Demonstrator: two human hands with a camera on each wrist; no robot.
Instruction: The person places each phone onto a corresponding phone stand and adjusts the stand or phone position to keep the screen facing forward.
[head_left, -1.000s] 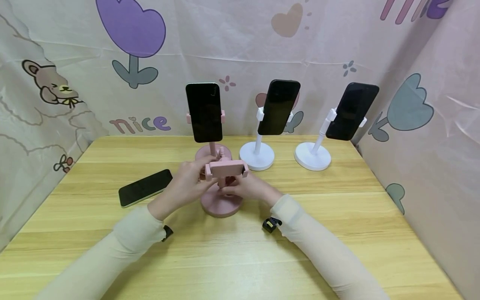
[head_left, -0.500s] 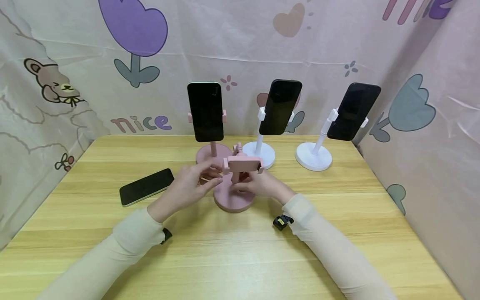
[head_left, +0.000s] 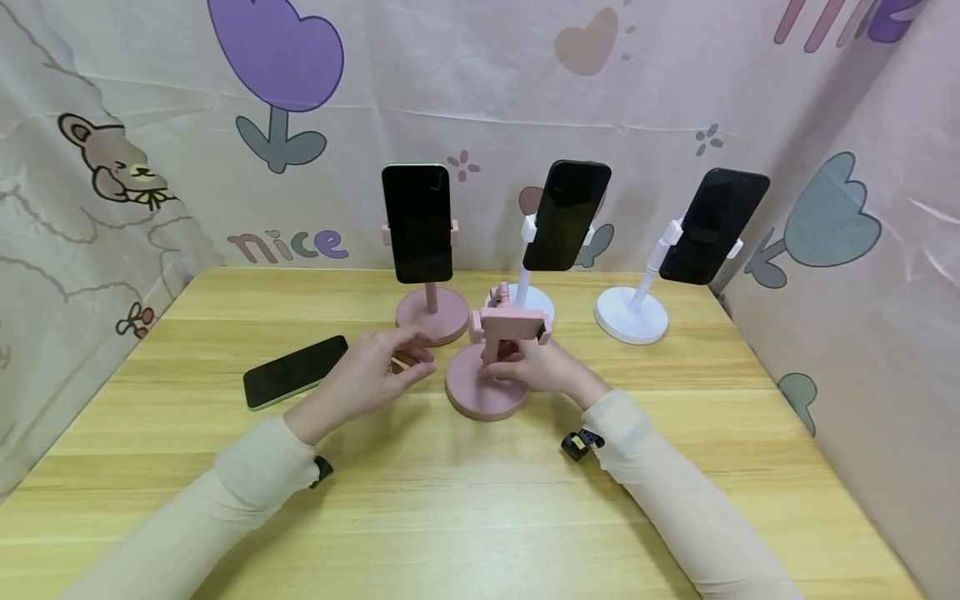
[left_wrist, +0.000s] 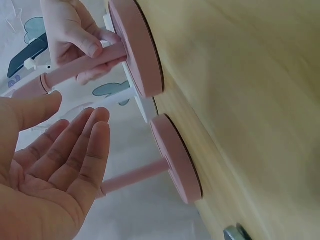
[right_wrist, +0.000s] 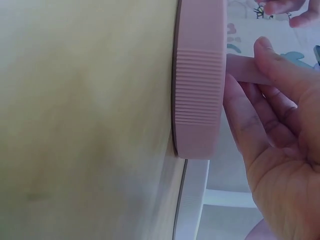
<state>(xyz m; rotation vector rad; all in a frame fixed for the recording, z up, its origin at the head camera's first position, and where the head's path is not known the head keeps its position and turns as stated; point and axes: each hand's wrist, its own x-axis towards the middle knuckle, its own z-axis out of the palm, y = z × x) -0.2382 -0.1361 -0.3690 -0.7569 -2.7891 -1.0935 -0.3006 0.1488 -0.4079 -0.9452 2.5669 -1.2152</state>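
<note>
In the head view an upright pink phone stand [head_left: 486, 395] has a clamp [head_left: 513, 325] with no phone in it. Low on the stand's post, just above the round base, my right hand [head_left: 551, 367] pinches it between thumb and fingers; the right wrist view shows the grip on the post [right_wrist: 245, 69] close up. My left hand [head_left: 367, 371] hovers left of this stand, apart from it, palm turned toward it with fingers loosely extended and nothing held. Near its wrist a phone [head_left: 295, 373] with a dark screen lies flat on the table.
Behind my hands stands another pink stand [head_left: 432, 314] bearing a phone [head_left: 417, 223]. To its right are two white stands, one partly hidden [head_left: 542, 302] and one farther right [head_left: 632, 316], each holding a phone. A patterned cloth [head_left: 480, 92] hangs behind the wooden table [head_left: 450, 517].
The pink stand without a phone has shifted right and slightly back with my right hand. My left hand has come away from it and now stays to its left.
</note>
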